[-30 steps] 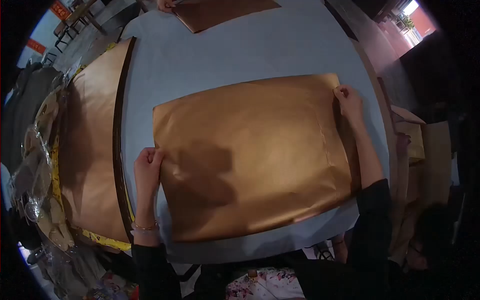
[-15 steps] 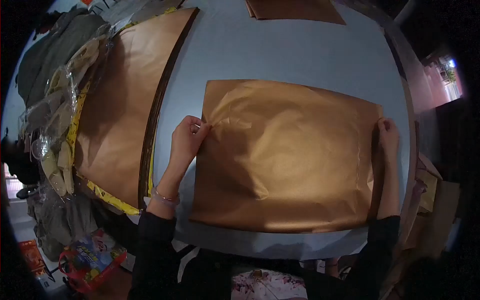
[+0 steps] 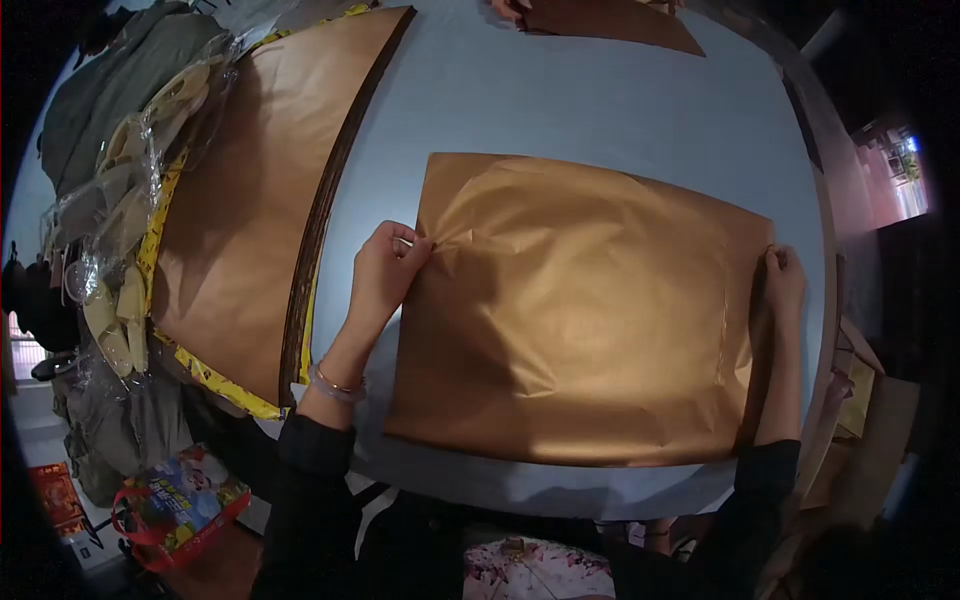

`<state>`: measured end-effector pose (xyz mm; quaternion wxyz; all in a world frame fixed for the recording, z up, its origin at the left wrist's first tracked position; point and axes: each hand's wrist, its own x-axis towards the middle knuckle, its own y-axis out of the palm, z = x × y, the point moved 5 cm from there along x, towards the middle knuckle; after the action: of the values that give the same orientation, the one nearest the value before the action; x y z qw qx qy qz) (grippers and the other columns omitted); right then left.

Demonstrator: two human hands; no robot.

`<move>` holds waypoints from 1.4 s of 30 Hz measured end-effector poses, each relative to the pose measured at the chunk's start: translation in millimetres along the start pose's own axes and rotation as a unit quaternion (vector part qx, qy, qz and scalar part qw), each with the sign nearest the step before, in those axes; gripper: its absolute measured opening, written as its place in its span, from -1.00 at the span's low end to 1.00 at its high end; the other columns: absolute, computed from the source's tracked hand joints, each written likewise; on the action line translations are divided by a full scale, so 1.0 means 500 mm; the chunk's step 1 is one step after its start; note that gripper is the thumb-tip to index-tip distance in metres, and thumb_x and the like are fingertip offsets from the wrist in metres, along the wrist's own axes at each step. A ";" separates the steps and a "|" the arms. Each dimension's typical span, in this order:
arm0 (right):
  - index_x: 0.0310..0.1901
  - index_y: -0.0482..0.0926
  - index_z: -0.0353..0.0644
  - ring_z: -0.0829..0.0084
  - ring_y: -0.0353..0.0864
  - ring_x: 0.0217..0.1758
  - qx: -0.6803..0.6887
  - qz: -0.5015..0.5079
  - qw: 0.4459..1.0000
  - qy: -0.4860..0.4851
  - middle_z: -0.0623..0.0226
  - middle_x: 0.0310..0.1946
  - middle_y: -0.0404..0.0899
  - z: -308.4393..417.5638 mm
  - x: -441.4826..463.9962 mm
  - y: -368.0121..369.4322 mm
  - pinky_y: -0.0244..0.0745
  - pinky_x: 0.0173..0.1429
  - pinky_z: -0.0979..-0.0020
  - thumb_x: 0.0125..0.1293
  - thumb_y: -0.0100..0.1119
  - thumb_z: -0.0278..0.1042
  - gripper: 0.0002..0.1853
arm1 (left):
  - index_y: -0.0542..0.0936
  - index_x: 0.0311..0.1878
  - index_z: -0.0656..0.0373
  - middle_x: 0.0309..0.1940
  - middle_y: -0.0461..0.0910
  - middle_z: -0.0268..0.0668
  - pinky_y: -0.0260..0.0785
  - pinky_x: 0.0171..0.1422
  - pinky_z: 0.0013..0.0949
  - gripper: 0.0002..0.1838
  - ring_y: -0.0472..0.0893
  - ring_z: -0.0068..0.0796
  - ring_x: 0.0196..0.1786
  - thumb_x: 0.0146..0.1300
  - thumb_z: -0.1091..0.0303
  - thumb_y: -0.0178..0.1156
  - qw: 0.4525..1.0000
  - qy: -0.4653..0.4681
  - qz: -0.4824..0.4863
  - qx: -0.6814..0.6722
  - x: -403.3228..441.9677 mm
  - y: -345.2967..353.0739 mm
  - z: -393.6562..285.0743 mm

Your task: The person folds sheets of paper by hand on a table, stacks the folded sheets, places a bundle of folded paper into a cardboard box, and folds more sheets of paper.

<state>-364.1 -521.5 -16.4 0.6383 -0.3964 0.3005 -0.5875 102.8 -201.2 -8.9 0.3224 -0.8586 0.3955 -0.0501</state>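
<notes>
A large sheet of brown paper point(image 3: 590, 310) with a golden sheen lies in front of me on the pale blue-grey table point(image 3: 480, 90). My left hand point(image 3: 385, 270) pinches its left edge, and creases fan out from the fingertips. At the right edge, my right hand point(image 3: 786, 280) has its fingers closed on the paper. A vertical crease line runs near the sheet's right side. A bracelet circles my left wrist.
A thick stack of brown paper point(image 3: 250, 210) with yellow wrapping lies on the left. Plastic-covered items point(image 3: 110, 240) sit beyond it. Across the table, another person's hand point(image 3: 512, 10) touches folded brown paper point(image 3: 620, 22). Cardboard point(image 3: 880, 440) stands at right.
The view has swung left, so the sheet and both hands appear further right. Creases at my left hand have deepened. The other person's hand has come back into view at the far paper.
</notes>
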 end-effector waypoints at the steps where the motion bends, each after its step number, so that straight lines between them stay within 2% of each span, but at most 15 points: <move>1: -0.15 0.52 -0.26 0.34 0.50 -0.23 -0.019 0.004 1.000 0.010 0.21 -0.27 0.53 0.006 -0.003 -0.004 0.40 -0.09 0.34 0.37 -0.02 -0.21 -0.73 | 0.50 -0.29 0.23 -0.62 0.48 -0.48 0.18 -0.50 -0.57 -0.79 0.37 -0.75 -0.55 0.18 0.31 0.28 1.000 -0.002 -0.005 0.011 0.001 -0.001 -0.001; 10: -0.13 0.51 -0.22 0.10 0.49 -0.12 -0.125 -0.037 0.991 -0.039 0.09 -0.15 0.45 0.011 -0.006 -0.002 0.41 -0.07 0.23 0.33 0.01 -0.20 -0.74 | 0.43 -0.13 0.22 -0.60 0.56 -0.25 0.36 -0.44 -0.36 -0.68 0.56 -0.38 -0.53 0.17 0.23 0.25 0.994 0.006 -0.013 0.108 -0.013 0.007 -0.022; 12: -0.12 0.51 -0.21 0.10 0.49 -0.12 -0.139 -0.040 0.989 -0.030 0.08 -0.13 0.44 0.027 -0.014 -0.005 0.41 -0.07 0.21 0.33 0.00 -0.20 -0.74 | 0.40 -0.03 0.17 -0.58 0.56 -0.23 0.38 -0.40 -0.22 -0.64 0.56 -0.17 -0.53 0.19 0.21 0.19 0.959 0.065 -0.068 0.267 -0.022 0.009 -0.038; 13: -0.11 0.51 -0.20 0.10 0.49 -0.12 -0.149 -0.041 0.988 -0.023 0.08 -0.11 0.43 0.031 -0.017 -0.006 0.41 -0.06 0.19 0.33 0.00 -0.21 -0.74 | 0.39 0.04 0.13 -0.38 0.60 -0.16 0.41 -0.32 -0.08 -0.57 0.60 -0.11 -0.33 0.14 0.17 0.18 0.942 0.026 -0.050 0.330 -0.025 0.010 -0.050; 17: -0.10 0.51 -0.18 0.11 0.50 -0.14 -0.121 -0.059 0.989 -0.059 0.10 -0.10 0.43 0.026 -0.016 -0.002 0.43 -0.06 0.20 0.32 0.02 -0.19 -0.74 | 0.41 0.11 0.10 -0.12 0.57 -0.14 0.45 -0.16 -0.10 -0.56 0.58 -0.21 -0.08 0.14 0.26 0.17 0.907 0.088 -0.099 0.401 -0.033 0.027 -0.088; 19: -0.11 0.51 -0.18 0.10 0.49 -0.15 -0.122 -0.063 0.989 -0.051 0.08 -0.11 0.43 0.026 -0.017 -0.004 0.43 -0.07 0.19 0.31 0.03 -0.20 -0.74 | 0.47 0.10 0.09 0.03 0.51 -0.21 0.45 -0.03 -0.21 -0.61 0.50 -0.27 0.09 0.17 0.36 0.13 0.807 0.365 -0.169 0.432 -0.039 0.041 -0.111; 22: -0.12 0.51 -0.16 0.07 0.49 -0.16 -0.123 -0.071 0.989 -0.044 0.07 -0.13 0.42 0.026 -0.018 0.001 0.43 -0.07 0.18 0.30 0.04 -0.21 -0.76 | 0.56 0.01 0.10 -0.01 0.55 -0.29 0.42 0.04 -0.31 -0.70 0.52 -0.25 0.05 0.17 0.42 0.13 0.876 0.363 -0.036 0.317 -0.021 0.045 -0.097; 30: -0.21 0.54 -0.13 0.05 0.44 -0.09 -0.181 -0.104 0.977 -0.031 0.07 -0.15 0.42 0.061 -0.025 -0.005 0.40 -0.05 0.16 0.26 0.06 -0.26 -0.83 | 0.60 -0.20 0.17 -0.13 0.58 -0.29 0.42 -0.07 -0.27 -0.78 0.53 -0.23 -0.08 0.12 0.29 0.25 0.923 0.302 0.036 0.235 0.006 0.035 -0.123; 32: -0.24 0.55 -0.14 0.07 0.42 -0.07 -0.219 -0.212 0.942 -0.142 0.07 -0.15 0.43 0.127 -0.038 -0.008 0.38 -0.04 0.16 0.23 0.07 -0.31 -0.86 | 0.59 -0.20 0.16 -0.17 0.58 -0.29 0.41 -0.09 -0.25 -0.77 0.53 -0.23 -0.11 0.11 0.28 0.26 0.916 0.322 0.041 0.237 0.011 0.037 -0.125; 35: -0.26 0.55 -0.21 0.11 0.45 -0.11 -0.101 -0.165 0.947 -0.258 0.11 -0.24 0.50 0.317 -0.091 0.035 0.36 -0.04 0.18 0.19 0.03 -0.35 -0.83 | 0.56 -0.20 0.16 -0.22 0.55 -0.30 0.40 -0.11 -0.23 -0.75 0.51 -0.23 -0.13 0.08 0.28 0.29 0.919 0.315 0.053 0.232 0.013 0.044 -0.124; 36: -0.25 0.55 -0.21 0.11 0.49 -0.14 -0.002 -0.222 0.924 -0.310 0.14 -0.28 0.53 0.375 -0.113 0.086 0.39 -0.08 0.15 0.19 0.01 -0.32 -0.81 | 0.56 -0.12 0.13 -0.20 0.53 -0.29 0.40 -0.10 -0.23 -0.71 0.49 -0.22 -0.12 0.08 0.29 0.29 0.912 0.322 0.043 0.250 0.013 0.045 -0.123; 38: -0.14 0.51 -0.19 0.09 0.42 0.01 0.099 -0.034 0.948 -0.300 0.11 -0.09 0.47 0.487 -0.154 0.203 0.30 0.11 0.07 0.26 0.01 -0.26 -0.77 | 0.55 -0.05 0.10 -0.17 0.51 -0.29 0.40 -0.09 -0.23 -0.66 0.48 -0.22 -0.11 0.08 0.29 0.29 0.902 0.340 0.036 0.264 0.020 0.046 -0.115; 39: -0.07 0.49 -0.22 0.10 0.37 0.16 0.127 -0.056 0.946 -0.292 0.09 0.05 0.45 0.539 -0.205 0.233 0.20 0.27 0.06 0.29 -0.02 -0.19 -0.69 | 0.53 0.04 0.07 -0.11 0.49 -0.27 0.40 -0.08 -0.23 -0.59 0.48 -0.21 -0.09 0.08 0.29 0.29 0.892 0.355 0.041 0.276 0.028 0.047 -0.104; 40: 0.07 0.45 -0.23 0.15 0.25 0.33 0.095 0.018 0.939 -0.331 0.11 0.23 0.33 0.583 -0.223 0.293 0.06 0.41 0.10 0.32 -0.06 -0.13 -0.59 | 0.51 0.13 0.03 -0.05 0.46 -0.25 0.40 -0.07 -0.22 -0.52 0.47 -0.20 -0.07 0.08 0.30 0.29 0.883 0.369 0.043 0.288 0.033 0.049 -0.102; 42: 0.22 0.36 -0.21 0.21 0.13 0.42 0.094 0.041 0.929 -0.355 0.15 0.34 0.19 0.625 -0.278 0.340 -0.08 0.48 0.10 0.35 -0.09 -0.06 -0.49 | 0.47 0.19 0.02 -0.04 0.45 -0.20 0.39 -0.03 -0.23 -0.45 0.47 -0.19 -0.06 0.07 0.27 0.31 0.879 0.354 0.067 0.314 0.045 0.053 -0.099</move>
<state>-29.7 -337.1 -15.8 0.7610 -0.5044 0.0138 -0.4078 84.3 -255.5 10.6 0.4164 -0.6089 0.5033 -0.4502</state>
